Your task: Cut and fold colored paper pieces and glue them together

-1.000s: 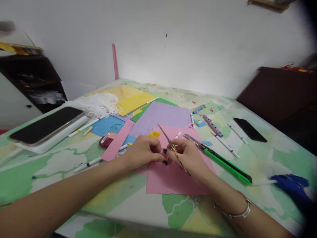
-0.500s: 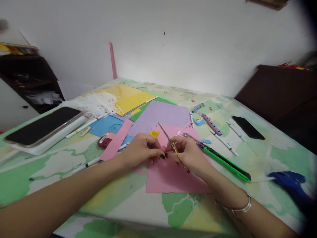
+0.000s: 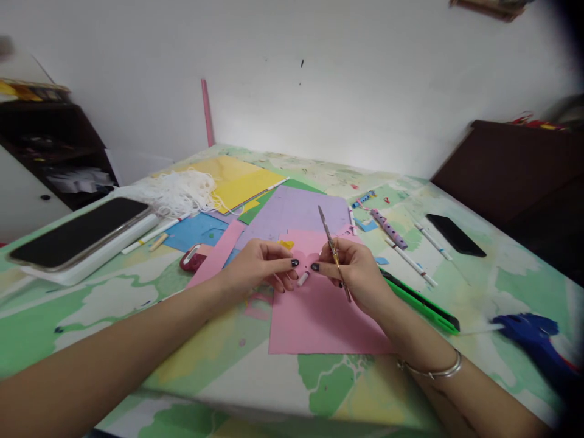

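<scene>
Between my two hands is a small pink paper cutout (image 3: 305, 258) with rounded edges, pinched at each side. My left hand (image 3: 267, 266) is closed, its thumb and fingers on the cutout's left edge. My right hand (image 3: 358, 267) grips the right edge and also carries a pair of scissors (image 3: 329, 234), blades pointing up and away. Below lies a pink sheet (image 3: 314, 325), partly covered by the hands. The white end of a marker (image 3: 303, 278) shows just under the cutout. A yellow scrap (image 3: 286, 244) lies behind my left fingers.
A green box cutter (image 3: 424, 304) and blue glue gun (image 3: 529, 334) lie right, near a phone (image 3: 456, 234) and markers (image 3: 413, 261). Purple (image 3: 292, 213) and yellow sheets (image 3: 232, 179) lie behind, white yarn (image 3: 182, 191) to their left. Another phone (image 3: 82, 231) rests at left.
The pink cutout now shows spread flatter between my fingers. My hands have moved slightly apart, and the scissors have swung to a steeper angle, farther right.
</scene>
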`<move>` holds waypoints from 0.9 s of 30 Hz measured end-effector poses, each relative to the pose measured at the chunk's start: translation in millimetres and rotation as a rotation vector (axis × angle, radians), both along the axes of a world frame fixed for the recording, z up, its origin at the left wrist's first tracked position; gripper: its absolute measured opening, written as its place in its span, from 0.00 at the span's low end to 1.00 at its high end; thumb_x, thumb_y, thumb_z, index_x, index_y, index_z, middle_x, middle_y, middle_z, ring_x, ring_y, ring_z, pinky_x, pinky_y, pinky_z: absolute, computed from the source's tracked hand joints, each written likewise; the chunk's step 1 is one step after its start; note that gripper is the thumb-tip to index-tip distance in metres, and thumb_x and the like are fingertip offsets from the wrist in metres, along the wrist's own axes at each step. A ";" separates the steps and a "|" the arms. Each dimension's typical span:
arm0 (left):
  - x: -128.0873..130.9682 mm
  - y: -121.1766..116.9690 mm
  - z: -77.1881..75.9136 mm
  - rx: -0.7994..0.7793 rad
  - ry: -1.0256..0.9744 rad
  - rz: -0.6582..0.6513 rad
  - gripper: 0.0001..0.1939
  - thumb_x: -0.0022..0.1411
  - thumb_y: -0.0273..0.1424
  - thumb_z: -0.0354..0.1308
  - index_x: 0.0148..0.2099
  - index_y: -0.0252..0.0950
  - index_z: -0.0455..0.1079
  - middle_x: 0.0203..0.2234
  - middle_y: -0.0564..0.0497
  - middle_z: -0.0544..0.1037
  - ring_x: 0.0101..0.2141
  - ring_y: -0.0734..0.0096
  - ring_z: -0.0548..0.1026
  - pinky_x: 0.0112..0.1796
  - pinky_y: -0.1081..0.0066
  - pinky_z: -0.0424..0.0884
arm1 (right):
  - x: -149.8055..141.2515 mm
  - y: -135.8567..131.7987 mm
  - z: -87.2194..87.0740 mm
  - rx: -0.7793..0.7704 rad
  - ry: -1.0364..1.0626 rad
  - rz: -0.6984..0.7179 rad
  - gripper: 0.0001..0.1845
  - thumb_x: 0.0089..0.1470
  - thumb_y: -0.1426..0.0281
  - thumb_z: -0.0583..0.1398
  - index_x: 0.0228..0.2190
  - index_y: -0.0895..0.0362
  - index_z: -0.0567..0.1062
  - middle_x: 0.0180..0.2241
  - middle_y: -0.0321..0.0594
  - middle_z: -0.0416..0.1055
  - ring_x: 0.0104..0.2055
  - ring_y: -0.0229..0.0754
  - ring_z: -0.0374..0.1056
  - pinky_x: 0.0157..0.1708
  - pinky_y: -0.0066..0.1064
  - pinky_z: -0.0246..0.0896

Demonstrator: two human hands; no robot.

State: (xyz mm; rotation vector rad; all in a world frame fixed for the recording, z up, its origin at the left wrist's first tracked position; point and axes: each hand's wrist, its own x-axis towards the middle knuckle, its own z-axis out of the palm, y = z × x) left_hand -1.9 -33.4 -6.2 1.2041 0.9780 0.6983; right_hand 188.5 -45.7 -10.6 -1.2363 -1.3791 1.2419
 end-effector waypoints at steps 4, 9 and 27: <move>-0.1 1.2 -0.5 0.004 0.001 -0.006 0.06 0.55 0.30 0.60 0.30 0.31 0.70 0.22 0.50 0.76 0.19 0.77 0.73 0.20 0.79 0.67 | -0.2 -0.2 -0.9 0.011 -0.007 0.004 0.10 0.39 0.72 0.64 0.24 0.58 0.67 0.16 0.28 0.61 0.16 0.28 0.54 0.14 0.21 0.49; -1.2 2.8 -1.1 0.019 0.005 -0.004 0.05 0.55 0.28 0.60 0.29 0.31 0.71 0.22 0.50 0.76 0.20 0.76 0.73 0.19 0.79 0.68 | 0.0 0.4 -3.7 0.029 -0.010 -0.006 0.08 0.39 0.74 0.64 0.23 0.58 0.68 0.16 0.28 0.62 0.15 0.28 0.55 0.14 0.20 0.49; -3.9 8.4 -7.2 0.116 0.042 0.025 0.05 0.53 0.29 0.61 0.29 0.31 0.72 0.21 0.52 0.75 0.19 0.80 0.72 0.18 0.83 0.64 | -0.5 1.7 -4.0 0.048 -0.037 -0.035 0.07 0.39 0.75 0.64 0.23 0.58 0.69 0.15 0.28 0.63 0.14 0.28 0.55 0.12 0.20 0.47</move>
